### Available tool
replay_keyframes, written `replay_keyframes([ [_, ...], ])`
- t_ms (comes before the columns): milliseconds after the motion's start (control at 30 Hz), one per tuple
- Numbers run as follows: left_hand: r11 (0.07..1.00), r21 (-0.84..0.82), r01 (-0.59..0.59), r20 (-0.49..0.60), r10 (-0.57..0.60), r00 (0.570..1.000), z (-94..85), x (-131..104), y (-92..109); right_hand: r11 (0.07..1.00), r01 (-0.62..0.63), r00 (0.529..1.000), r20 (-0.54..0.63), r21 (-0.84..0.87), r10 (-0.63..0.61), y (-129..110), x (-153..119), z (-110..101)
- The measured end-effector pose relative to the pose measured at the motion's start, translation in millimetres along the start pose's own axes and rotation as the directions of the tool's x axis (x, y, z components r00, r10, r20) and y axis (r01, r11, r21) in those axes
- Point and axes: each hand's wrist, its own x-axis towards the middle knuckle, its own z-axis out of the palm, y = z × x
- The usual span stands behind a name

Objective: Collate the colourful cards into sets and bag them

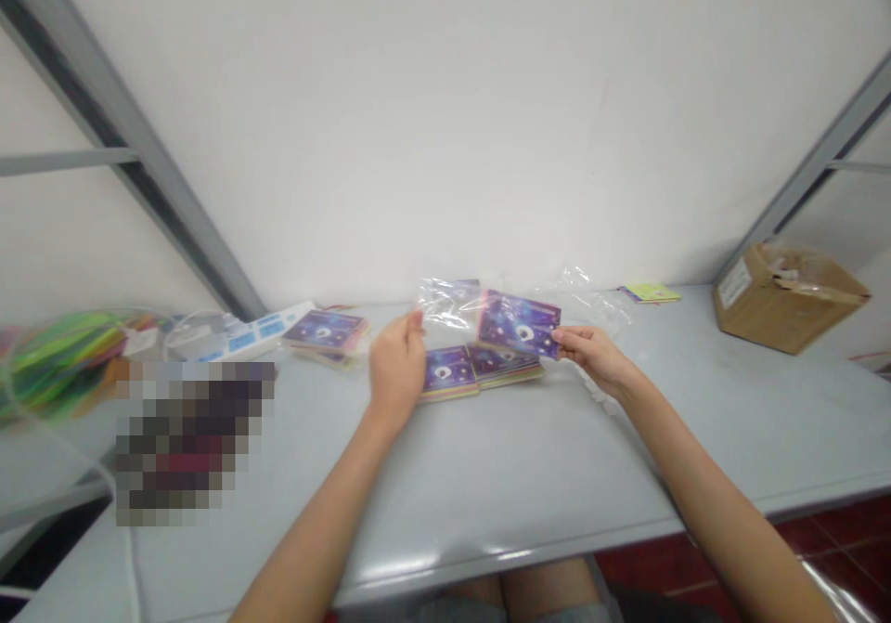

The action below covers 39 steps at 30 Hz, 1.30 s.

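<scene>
My left hand (pixel 398 363) is closed on the left end of a clear plastic bag (pixel 449 305), raised over the table. Pinched in my right hand (pixel 591 352) is the right edge of a purple, starry booklet stack (pixel 521 323), whose left end meets the bag's opening. Whether it is inside the bag is unclear. Beneath them, two more purple stacks lie side by side, the left one (pixel 449 372) close to my left hand and the right one (pixel 505 363) partly covered by the raised stack.
Another purple stack (pixel 326 330) lies left, beside a white power strip (pixel 268 330) with cables. Loose clear plastic (pixel 591 303) and a yellow-green booklet (pixel 651 292) are by the wall. A cardboard box (pixel 786 303) stands right. Colourful strips (pixel 62 363) are far left.
</scene>
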Motion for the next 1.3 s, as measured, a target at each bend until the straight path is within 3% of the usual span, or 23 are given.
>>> replay_keyframes([
  [67,0.994,-0.009,0.106,-0.109,-0.106,0.988,-3.2,9,-16,0.996,-0.03,0.993,-0.114,0.079,0.039,2,4,-21],
  [133,0.979,-0.061,0.196,-0.135,-0.203,0.97,-4.4,15,-30,0.989,-0.069,0.975,-0.201,0.133,0.095,3,5,-46],
  [267,0.956,-0.115,0.271,-0.07,-0.28,0.958,0.3,19,-48,0.981,-0.167,0.951,-0.246,0.102,0.187,7,4,-93],
  [400,0.958,-0.109,0.267,-0.007,-0.269,0.963,9.6,17,-54,0.96,-0.281,0.939,-0.213,-0.019,0.271,16,2,-114],
  [533,0.955,-0.11,0.275,0.028,-0.273,0.962,19.0,12,-57,0.911,-0.37,0.924,-0.169,-0.181,0.342,23,5,-112],
  [733,0.946,-0.14,0.294,0.087,-0.284,0.955,31.7,3,-55,0.883,-0.333,0.943,-0.084,-0.331,0.323,28,10,-95],
  [1033,0.926,-0.198,0.323,0.154,-0.296,0.943,37.4,2,-68,0.909,-0.276,0.959,-0.024,-0.312,0.283,25,7,-74],
  [1300,0.927,-0.178,0.331,0.149,-0.307,0.94,35.8,4,-70,0.875,-0.264,0.964,-0.081,-0.405,0.254,23,6,-73],
])
